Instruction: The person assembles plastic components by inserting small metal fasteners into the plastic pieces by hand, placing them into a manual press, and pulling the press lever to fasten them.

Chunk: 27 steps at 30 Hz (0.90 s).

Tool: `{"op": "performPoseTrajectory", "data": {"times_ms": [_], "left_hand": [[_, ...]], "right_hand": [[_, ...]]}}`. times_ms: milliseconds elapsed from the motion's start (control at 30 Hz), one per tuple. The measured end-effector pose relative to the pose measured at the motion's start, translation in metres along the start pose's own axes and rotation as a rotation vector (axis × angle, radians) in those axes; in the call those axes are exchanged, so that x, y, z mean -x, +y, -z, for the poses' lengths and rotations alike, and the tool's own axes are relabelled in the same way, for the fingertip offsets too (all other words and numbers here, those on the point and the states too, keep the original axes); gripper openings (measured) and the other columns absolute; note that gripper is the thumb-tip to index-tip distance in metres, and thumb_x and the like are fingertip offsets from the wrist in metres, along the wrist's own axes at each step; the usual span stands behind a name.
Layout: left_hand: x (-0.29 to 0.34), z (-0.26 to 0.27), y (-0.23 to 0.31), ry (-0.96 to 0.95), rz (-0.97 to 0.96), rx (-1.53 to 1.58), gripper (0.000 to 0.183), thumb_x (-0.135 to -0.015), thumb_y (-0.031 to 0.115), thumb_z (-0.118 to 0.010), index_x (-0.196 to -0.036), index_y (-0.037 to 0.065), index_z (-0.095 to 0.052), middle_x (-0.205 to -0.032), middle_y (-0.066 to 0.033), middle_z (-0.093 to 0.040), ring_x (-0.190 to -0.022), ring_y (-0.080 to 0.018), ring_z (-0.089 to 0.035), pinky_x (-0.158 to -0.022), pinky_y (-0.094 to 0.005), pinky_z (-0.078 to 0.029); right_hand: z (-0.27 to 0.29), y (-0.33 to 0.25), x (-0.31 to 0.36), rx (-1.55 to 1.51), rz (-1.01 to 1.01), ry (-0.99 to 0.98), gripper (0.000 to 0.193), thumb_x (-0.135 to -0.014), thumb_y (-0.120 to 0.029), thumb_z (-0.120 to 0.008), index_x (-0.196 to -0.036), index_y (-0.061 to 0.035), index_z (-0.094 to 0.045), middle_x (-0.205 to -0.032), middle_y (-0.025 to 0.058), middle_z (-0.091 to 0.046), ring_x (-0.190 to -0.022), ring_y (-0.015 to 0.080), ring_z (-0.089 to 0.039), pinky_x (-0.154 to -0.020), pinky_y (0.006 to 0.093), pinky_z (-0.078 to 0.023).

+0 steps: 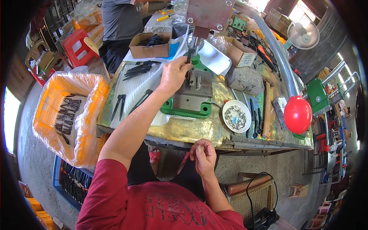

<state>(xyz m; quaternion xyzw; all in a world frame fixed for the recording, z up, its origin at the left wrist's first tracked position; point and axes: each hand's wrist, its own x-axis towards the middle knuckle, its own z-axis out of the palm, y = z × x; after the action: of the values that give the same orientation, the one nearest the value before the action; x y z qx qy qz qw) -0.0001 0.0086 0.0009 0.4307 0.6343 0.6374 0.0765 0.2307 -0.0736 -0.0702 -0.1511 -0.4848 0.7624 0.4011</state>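
Note:
My left hand (pixel 174 76) reaches forward to the bench press, its fingers closed around a slim black part (pixel 189 56) that stands upright under the ram (pixel 195 41). Its lower end is hidden by my fingers. Below it are the metal fixture (pixel 195 80) and the green press base (pixel 186 114). My right hand (pixel 205 156) is held in front of the bench edge, with thumb and fingertips pinched together; whatever they hold is too small to make out. Closest to that hand on the bench is a white bowl (pixel 226 115) of small metal pins.
Black slender parts (pixel 138 70) lie on white foam sheeting at left. Beyond are a cardboard box (pixel 134 51) and another person (pixel 122 21). An orange lined crate (pixel 90 130) stands left. The press lever's red ball knob (pixel 298 115) hangs right, past a hammer (pixel 266 111).

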Motion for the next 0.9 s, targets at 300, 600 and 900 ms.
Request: {"op": "performPoseTrajectory", "data": {"times_ms": [300, 600, 900], "left_hand": [[-0.001, 0.001, -0.003, -0.017, -0.201, -0.194, 0.011, -0.074, 0.009, -0.056, -0.083, 0.002, -0.057, -0.06, -0.0076, -0.055, -0.049, -0.0093, -0.049, -0.045, -0.0241, -0.043], [-0.001, -0.002, -0.008, -0.012, -0.216, -0.131, 0.011, -0.074, 0.008, -0.056, -0.083, 0.002, -0.057, -0.06, -0.0073, -0.055, -0.049, -0.0092, -0.05, -0.044, -0.0247, -0.042], [-0.001, -0.001, -0.005, 0.022, -0.255, -0.123, 0.008, -0.073, 0.007, -0.057, -0.078, 0.001, -0.055, -0.057, -0.0114, -0.052, -0.045, -0.0127, -0.048, -0.044, -0.0265, -0.04]], "right_hand": [[-0.004, 0.003, 0.0, 0.022, 0.003, -0.024, 0.016, -0.084, -0.011, -0.046, -0.096, -0.0019, -0.042, -0.069, 0.0067, -0.049, -0.055, 0.0103, -0.043, -0.05, 0.0209, -0.036], [-0.003, -0.028, -0.01, 0.229, 0.156, -0.018, 0.011, -0.082, -0.009, -0.046, -0.091, -0.0019, -0.045, -0.068, 0.0059, -0.05, -0.054, 0.009, -0.043, -0.05, 0.0194, -0.036], [-0.03, -0.167, -0.06, 0.449, 1.059, 0.236, 0.043, -0.082, -0.032, -0.045, -0.113, -0.0032, -0.035, -0.095, 0.0118, -0.048, -0.065, 0.015, -0.048, -0.044, 0.02, -0.035]]}}
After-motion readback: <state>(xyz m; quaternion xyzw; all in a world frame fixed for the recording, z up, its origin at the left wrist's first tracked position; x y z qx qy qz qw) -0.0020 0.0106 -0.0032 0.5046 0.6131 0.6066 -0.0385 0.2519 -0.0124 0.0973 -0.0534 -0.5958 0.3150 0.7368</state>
